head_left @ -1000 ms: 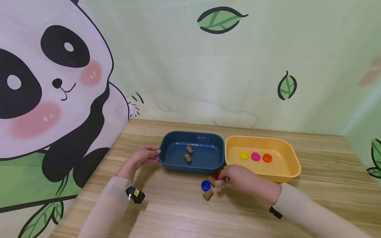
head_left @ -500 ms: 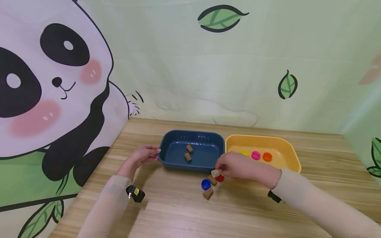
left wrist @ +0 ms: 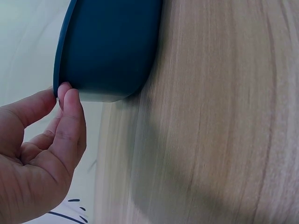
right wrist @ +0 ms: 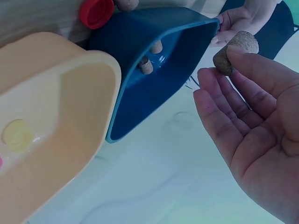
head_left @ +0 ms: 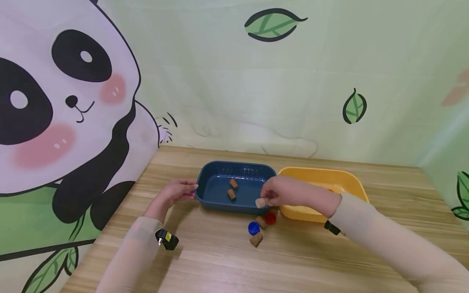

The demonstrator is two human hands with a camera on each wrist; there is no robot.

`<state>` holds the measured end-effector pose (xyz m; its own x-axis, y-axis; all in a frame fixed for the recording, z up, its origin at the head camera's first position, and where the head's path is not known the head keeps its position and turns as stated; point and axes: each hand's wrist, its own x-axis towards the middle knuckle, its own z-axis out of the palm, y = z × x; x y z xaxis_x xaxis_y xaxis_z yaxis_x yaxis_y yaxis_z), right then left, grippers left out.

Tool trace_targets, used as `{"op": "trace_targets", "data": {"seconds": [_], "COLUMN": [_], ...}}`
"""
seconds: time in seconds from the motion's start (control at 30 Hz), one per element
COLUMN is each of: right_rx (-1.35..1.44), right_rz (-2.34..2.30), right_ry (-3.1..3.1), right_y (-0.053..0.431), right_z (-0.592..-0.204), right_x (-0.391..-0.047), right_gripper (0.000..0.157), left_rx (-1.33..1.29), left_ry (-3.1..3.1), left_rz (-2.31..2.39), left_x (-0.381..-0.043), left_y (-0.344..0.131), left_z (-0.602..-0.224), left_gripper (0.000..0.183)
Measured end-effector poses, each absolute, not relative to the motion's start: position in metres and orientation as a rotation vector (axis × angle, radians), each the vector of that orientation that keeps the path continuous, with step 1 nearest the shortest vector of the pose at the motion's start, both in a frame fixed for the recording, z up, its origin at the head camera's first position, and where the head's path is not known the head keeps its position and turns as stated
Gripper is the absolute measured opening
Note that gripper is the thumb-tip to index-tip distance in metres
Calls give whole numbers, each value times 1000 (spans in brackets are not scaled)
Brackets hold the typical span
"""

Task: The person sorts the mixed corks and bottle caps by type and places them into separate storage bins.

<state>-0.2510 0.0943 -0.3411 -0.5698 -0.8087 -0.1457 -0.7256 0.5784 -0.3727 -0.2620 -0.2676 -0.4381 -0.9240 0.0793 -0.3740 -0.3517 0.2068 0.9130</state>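
Note:
My right hand (head_left: 293,194) pinches a cork (right wrist: 236,52) between thumb and fingers, above the near right corner of the blue bin (head_left: 253,206). Two corks (head_left: 231,194) lie on that bin's floor. At the bin's left end, my left hand (head_left: 178,190) pinches the rim; the left wrist view shows the thumb and fingertips (left wrist: 71,95) on either side of it. In front of the bin lie two more corks (head_left: 256,239), a blue bottle cap (head_left: 253,228) and a red bottle cap (head_left: 270,218).
A yellow bin (head_left: 311,173) stands against the blue one on its right. It holds a yellow cap (right wrist: 17,135), plus pink and orange caps largely hidden by my right arm. Behind the wooden table (head_left: 205,260) hangs a green printed cloth (head_left: 220,81).
The right hand has lifted the cork from the loose pile on the table and carried it up over the blue bin's near edge. My left hand stays at the rim.

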Motion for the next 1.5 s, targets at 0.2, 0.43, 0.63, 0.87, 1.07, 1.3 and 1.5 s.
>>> {"op": "trace_targets", "data": {"seconds": [0.2, 0.43, 0.63, 0.87, 1.07, 1.3, 1.5], "right_rx": [-1214, -1138, -1097, -1059, -1013, -988, -918], "right_rz": [-469, -444, -395, -349, -289, -254, -177], "right_ry": [2483, 2482, 2495, 2480, 2474, 2461, 2465], "right_y": [93, 89, 84, 72, 62, 49, 40], "right_z": [-337, -328, -319, -308, -304, -310, -318], "right_x": [-261, -275, -287, -298, -308, -319, -330], "right_gripper": [10, 11, 13, 10, 10, 11, 12], "left_rx": [-258, -231, -235, -256, -256, -254, -263], "left_ry": [2152, 2141, 2140, 2145, 2140, 2141, 2139], "left_rz": [1768, 1783, 1773, 1757, 1750, 1744, 1746], "left_x": [-262, -262, -262, -262, -262, -263, -262], "left_y": [-266, -267, -267, -267, -267, -269, -270], "left_z": [-438, -440, -439, -437, -435, -437, -436], "left_gripper": [44, 44, 44, 44, 46, 45, 44]}}
